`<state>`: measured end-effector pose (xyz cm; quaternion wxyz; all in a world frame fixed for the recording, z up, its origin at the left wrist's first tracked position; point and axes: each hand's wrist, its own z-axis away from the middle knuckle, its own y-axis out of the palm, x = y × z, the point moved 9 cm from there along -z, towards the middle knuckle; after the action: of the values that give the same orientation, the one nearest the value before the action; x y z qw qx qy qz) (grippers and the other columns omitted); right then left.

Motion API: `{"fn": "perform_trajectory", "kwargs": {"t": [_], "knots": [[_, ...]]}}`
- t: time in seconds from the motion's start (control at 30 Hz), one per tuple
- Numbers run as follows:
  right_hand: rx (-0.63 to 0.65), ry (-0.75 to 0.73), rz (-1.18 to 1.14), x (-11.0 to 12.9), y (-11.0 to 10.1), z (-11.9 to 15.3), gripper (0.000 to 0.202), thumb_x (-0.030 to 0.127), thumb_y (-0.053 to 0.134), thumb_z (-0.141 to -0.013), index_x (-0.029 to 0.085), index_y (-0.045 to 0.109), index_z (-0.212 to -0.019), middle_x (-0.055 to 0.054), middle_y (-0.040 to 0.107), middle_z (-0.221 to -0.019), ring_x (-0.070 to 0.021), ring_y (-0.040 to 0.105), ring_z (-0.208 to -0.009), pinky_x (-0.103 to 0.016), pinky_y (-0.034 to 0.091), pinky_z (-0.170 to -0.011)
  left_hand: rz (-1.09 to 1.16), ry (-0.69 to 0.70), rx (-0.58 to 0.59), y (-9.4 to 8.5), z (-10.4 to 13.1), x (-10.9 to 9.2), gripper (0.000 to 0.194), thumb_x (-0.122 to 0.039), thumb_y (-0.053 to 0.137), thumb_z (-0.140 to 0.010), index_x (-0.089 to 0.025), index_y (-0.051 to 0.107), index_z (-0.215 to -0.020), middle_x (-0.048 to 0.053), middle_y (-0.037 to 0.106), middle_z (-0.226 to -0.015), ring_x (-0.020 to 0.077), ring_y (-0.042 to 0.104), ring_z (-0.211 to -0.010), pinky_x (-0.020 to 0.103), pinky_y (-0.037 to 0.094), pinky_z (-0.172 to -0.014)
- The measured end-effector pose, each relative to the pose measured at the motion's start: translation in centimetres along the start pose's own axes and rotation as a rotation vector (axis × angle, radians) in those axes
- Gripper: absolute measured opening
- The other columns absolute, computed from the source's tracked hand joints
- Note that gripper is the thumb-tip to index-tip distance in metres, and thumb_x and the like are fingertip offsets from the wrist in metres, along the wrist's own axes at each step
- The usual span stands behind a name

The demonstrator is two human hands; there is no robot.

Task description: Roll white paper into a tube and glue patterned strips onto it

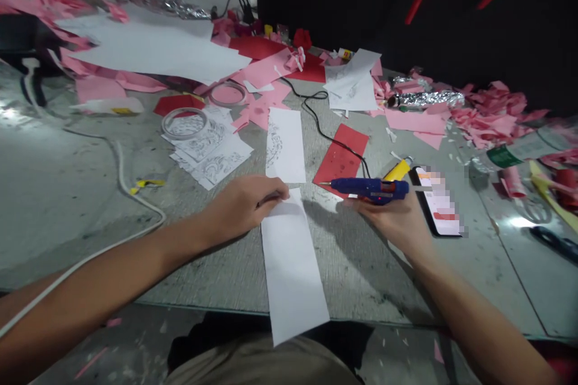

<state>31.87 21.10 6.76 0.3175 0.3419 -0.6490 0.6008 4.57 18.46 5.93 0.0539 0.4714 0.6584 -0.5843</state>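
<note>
My left hand (248,201) pinches the upper end of a long white paper strip (295,271), whose lower end sticks out past the table's front edge. In my right hand (401,216) is a blue hot glue gun (368,187), its metal tip pointing left and a small red light lit on its body. Just beyond my left hand lies a white paper piece (286,147) with a printed pattern. A red paper rectangle (342,159) rests under the glue gun's tip and cord.
Patterned paper sheets (214,147) and tape rolls (184,124) lie at left, near a white cable (121,168). To the right are a yellow-handled cutter (397,169), a phone (437,201) and a plastic bottle (528,147). Pink paper scraps (497,111) heap along the back.
</note>
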Motion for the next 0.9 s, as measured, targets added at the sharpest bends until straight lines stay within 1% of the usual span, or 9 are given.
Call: {"fn": "perform_trajectory", "kwargs": {"t": [0.1,0.17,0.23,0.3,0.43,0.57,0.7,0.77,0.9], "knots": [[-0.045,-0.028,0.041,0.3,-0.1,0.3,0.036,0.045,0.089,-0.072,0.026,0.059,-0.076,-0.003,0.069,-0.07,-0.026,0.067,-0.068,-0.041,0.059,-0.064,0.04,-0.022,0.016,0.1,0.0,0.1,0.021,-0.016,0.055,-0.1,-0.02,0.073,-0.109,0.002,0.081,-0.103,0.016,0.073,-0.084,0.027,0.053,-0.079],[-0.045,-0.068,0.073,0.5,0.0,0.3,0.028,0.038,0.082,-0.077,0.027,0.057,-0.073,0.0,0.064,-0.064,-0.0241,0.063,-0.065,-0.039,0.056,-0.062,0.066,-0.019,0.022,0.1,-0.1,0.1,0.023,-0.017,0.055,-0.1,-0.02,0.074,-0.112,0.003,0.081,-0.106,0.0163,0.073,-0.086,0.028,0.054,-0.079],[-0.082,-0.11,0.1,0.8,-0.5,0.2,0.024,0.034,0.079,-0.077,0.027,0.057,-0.072,0.001,0.059,-0.06,-0.0227,0.058,-0.062,-0.038,0.052,-0.06,0.103,-0.019,0.029,0.2,-0.2,0.1,0.021,-0.017,0.055,-0.098,-0.02,0.074,-0.107,0.004,0.081,-0.107,0.016,0.073,-0.086,0.027,0.053,-0.076],[-0.116,-0.139,0.12,1.1,-1.0,0.1,0.022,0.033,0.079,-0.076,0.027,0.058,-0.071,0.002,0.056,-0.057,-0.0217,0.054,-0.06,-0.037,0.049,-0.059,0.137,-0.028,0.032,0.2,-0.3,0.2,0.02,-0.011,0.055,-0.091,-0.02,0.072,-0.098,0.003,0.08,-0.104,0.0149,0.072,-0.083,0.025,0.052,-0.073],[-0.081,-0.139,0.12,1.6,-0.5,0.0,0.027,0.035,0.079,-0.077,0.027,0.056,-0.067,0.003,0.054,-0.056,-0.0196,0.051,-0.058,-0.035,0.047,-0.059,0.159,-0.049,0.033,0.2,-0.3,0.4,0.028,-0.004,0.05,-0.079,-0.019,0.069,-0.091,0.002,0.08,-0.102,0.0148,0.071,-0.082,0.025,0.05,-0.071],[-0.046,-0.103,0.127,1.6,0.7,-0.2,0.029,0.037,0.082,-0.077,0.026,0.056,-0.068,0.002,0.06,-0.061,-0.0197,0.057,-0.06,-0.032,0.046,-0.056,0.181,-0.039,0.035,0.3,-0.5,0.4,0.027,-0.005,0.05,-0.078,-0.019,0.07,-0.089,0.002,0.08,-0.099,0.0153,0.071,-0.083,0.026,0.049,-0.073],[-0.026,-0.123,0.195,1.3,1.9,-1.0,0.019,0.039,0.079,-0.079,0.024,0.067,-0.079,-0.002,0.072,-0.071,-0.0245,0.069,-0.068,-0.034,0.051,-0.063,0.178,-0.02,0.025,0.3,-0.5,0.4,0.026,-0.004,0.051,-0.079,-0.02,0.07,-0.089,0.002,0.081,-0.099,0.0141,0.07,-0.079,0.025,0.048,-0.071],[-0.037,-0.144,0.241,1.1,2.1,-1.3,0.016,0.037,0.076,-0.081,0.023,0.072,-0.087,-0.003,0.076,-0.076,-0.0267,0.073,-0.073,-0.036,0.052,-0.066,0.18,-0.013,0.019,0.3,-0.3,0.6,0.028,-0.003,0.051,-0.079,-0.02,0.07,-0.09,0.002,0.081,-0.1,0.0148,0.071,-0.081,0.025,0.049,-0.072],[-0.06,-0.175,0.279,0.8,2.1,-1.4,0.018,0.033,0.072,-0.084,0.023,0.076,-0.098,-0.004,0.08,-0.081,-0.027,0.077,-0.077,-0.036,0.054,-0.07,0.187,-0.025,0.022,0.6,0.0,1.1,0.03,-0.003,0.051,-0.079,-0.02,0.072,-0.091,0.002,0.082,-0.1,0.0175,0.076,-0.089,0.027,0.051,-0.077]]}}
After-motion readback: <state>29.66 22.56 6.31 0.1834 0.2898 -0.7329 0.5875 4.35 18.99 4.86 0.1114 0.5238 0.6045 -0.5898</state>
